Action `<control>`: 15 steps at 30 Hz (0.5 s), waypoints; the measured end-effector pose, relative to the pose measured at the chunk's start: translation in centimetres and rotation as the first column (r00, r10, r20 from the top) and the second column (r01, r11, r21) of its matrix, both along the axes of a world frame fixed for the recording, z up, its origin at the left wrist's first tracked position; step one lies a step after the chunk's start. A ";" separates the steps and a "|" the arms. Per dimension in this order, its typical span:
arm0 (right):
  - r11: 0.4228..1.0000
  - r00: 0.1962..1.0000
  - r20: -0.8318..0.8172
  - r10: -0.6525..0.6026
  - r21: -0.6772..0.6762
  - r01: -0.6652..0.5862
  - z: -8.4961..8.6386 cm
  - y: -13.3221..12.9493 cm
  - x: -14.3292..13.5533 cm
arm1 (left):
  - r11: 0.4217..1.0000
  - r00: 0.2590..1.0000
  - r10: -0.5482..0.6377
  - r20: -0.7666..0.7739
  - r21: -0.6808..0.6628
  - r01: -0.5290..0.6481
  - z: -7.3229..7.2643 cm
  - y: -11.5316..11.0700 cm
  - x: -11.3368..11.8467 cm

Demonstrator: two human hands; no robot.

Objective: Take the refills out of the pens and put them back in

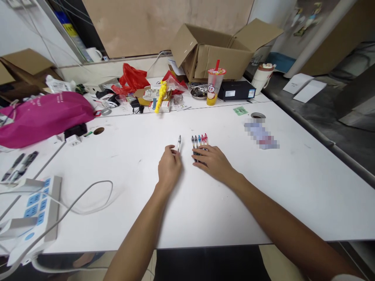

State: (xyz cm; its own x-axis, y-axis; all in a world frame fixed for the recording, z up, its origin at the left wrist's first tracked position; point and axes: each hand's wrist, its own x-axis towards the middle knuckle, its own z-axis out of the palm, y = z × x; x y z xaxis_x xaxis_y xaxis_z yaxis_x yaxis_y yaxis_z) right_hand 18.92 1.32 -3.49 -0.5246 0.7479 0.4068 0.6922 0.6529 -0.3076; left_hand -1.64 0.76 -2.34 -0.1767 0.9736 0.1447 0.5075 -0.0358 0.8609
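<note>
Near the middle of the white table, my left hand [170, 166] is closed on a single clear pen with a dark top [179, 139], which points away from me. Just to its right, several pens [199, 139] lie side by side in a row, with black, blue and red tops. My right hand [209, 158] rests over the lower part of this row, palm down, fingers spread across the pens. The hand hides their lower ends. A gap of bare table separates the single pen from the row.
At the back stand an open cardboard box [222, 54], a drink cup [212, 88] and a black box [237, 90]. A pink bag [49, 115] and a power strip [39, 210] with a looping cable are on the left. A tape roll [258, 116] lies at the right.
</note>
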 end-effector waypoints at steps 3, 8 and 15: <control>1.000 1.000 0.024 -0.014 -0.002 0.015 -0.1 0.1 0.1 | 0.999 0.967 -0.005 0.255 -0.045 0.017 0.2 0.4 0.0; 1.000 0.998 -0.068 -0.012 -0.004 0.012 0.6 -0.6 -0.2 | 0.993 0.820 -0.028 0.571 -0.078 0.089 1.2 0.4 0.1; 0.909 0.922 -0.370 -0.109 -0.413 -0.058 2.2 -2.2 -1.3 | 0.960 0.616 -0.132 0.777 -0.055 0.275 1.6 -0.2 0.4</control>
State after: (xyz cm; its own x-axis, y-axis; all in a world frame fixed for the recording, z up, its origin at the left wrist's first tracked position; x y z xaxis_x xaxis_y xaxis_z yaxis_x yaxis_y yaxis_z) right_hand 17.66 -0.93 -1.32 -0.3720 0.9008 0.2242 0.4833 0.3941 -0.7817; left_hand -1.20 0.58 -0.73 0.0520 0.9937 -0.0996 -0.3327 0.1113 0.9364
